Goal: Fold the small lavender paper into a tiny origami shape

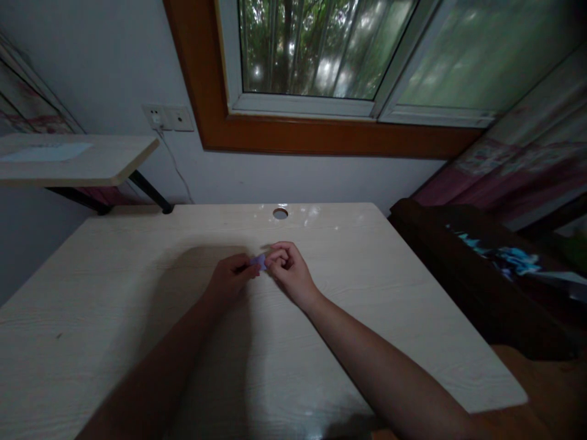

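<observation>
Between my two hands is a small piece of purple paper (258, 261), apparently folded, with a reddish bit at its lower edge. My left hand (232, 275) pinches it from the left, thumb and fingers closed on it. From the right, the fingertips of my right hand (290, 269) close on its other end, the remaining fingers curled. Both hands are low over the pale wood-grain table (312, 348), near its middle. My fingers cover part of the piece, so its full shape is hidden.
A round cable hole (280, 213) lies near the table's back edge. At the left stands a raised shelf (105, 165) on black legs with a white sheet (46, 151) on it. A white cable (177, 165) hangs from a wall socket. Dark furniture (440, 244) adjoins the right side.
</observation>
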`<state>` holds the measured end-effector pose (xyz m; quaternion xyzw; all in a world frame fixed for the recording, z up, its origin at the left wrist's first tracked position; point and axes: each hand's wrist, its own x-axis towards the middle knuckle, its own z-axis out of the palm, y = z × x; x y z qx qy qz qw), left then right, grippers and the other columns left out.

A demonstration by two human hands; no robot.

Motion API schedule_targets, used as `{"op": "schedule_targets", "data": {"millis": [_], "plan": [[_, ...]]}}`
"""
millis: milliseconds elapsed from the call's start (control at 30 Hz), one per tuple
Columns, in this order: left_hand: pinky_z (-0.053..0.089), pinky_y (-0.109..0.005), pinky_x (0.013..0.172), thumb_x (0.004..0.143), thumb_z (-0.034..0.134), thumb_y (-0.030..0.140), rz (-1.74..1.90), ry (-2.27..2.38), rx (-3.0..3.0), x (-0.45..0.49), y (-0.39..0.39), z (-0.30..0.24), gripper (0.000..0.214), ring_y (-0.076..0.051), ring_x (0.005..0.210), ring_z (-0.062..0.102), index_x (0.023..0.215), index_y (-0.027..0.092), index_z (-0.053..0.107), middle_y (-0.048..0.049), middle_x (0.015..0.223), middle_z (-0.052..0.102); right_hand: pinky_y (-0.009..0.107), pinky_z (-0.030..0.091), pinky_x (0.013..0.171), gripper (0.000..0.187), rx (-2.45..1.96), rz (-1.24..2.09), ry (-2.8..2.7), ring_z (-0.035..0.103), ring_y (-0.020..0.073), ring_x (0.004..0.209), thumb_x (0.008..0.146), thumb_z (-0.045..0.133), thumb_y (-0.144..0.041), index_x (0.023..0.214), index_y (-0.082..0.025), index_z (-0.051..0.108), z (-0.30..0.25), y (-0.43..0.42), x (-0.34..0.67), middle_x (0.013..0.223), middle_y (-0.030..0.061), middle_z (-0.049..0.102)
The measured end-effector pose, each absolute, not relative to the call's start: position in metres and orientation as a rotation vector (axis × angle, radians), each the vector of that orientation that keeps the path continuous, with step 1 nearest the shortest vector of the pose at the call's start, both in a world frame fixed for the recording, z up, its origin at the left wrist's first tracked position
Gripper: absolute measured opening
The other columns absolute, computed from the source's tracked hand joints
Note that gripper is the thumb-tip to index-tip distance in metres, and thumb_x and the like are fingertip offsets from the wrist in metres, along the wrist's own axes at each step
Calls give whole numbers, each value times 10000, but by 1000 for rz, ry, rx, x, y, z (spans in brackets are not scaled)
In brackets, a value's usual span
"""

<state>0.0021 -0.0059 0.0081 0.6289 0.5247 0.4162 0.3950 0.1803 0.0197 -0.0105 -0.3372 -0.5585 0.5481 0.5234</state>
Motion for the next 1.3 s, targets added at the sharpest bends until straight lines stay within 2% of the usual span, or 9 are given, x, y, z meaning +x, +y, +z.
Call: {"op": "schedule_targets", "data": {"millis": [433, 733, 1100, 1300], "plan": [[365, -235, 599, 832, 624, 394, 1047, 1418, 1684, 1, -3, 6, 235, -125, 634, 488, 775, 166, 617, 16, 684, 554, 250, 381, 549, 335, -864, 1239, -1516, 463, 107, 564, 807, 682, -268, 1108, -243, 536, -10, 16, 181, 811, -16, 653], [371, -243, 611, 831, 601, 389, 1025, 1357, 1663, 3, -3, 5, 243, -134, 637, 496, 727, 169, 592, 15, 669, 554, 254, 391, 553, 347, -857, 1268, -1408, 493, 113, 567, 789, 689, -245, 1094, -241, 521, -8, 17, 181, 785, -17, 666], [347, -246, 609, 791, 591, 298, 1015, 1331, 1659, 3, -3, 9, 177, -124, 626, 455, 678, 167, 553, 27, 644, 506, 254, 374, 556, 352, -809, 1295, -1385, 489, 107, 566, 780, 695, -214, 1089, -240, 528, -8, 17, 181, 782, -19, 670], [349, -247, 608, 814, 570, 343, 998, 1326, 1666, 3, -4, 12, 213, -134, 638, 464, 689, 172, 550, 23, 651, 503, 258, 385, 555, 345, -841, 1265, -1420, 483, 112, 559, 791, 692, -244, 1094, -247, 527, -9, 16, 182, 796, -15, 673]]}}
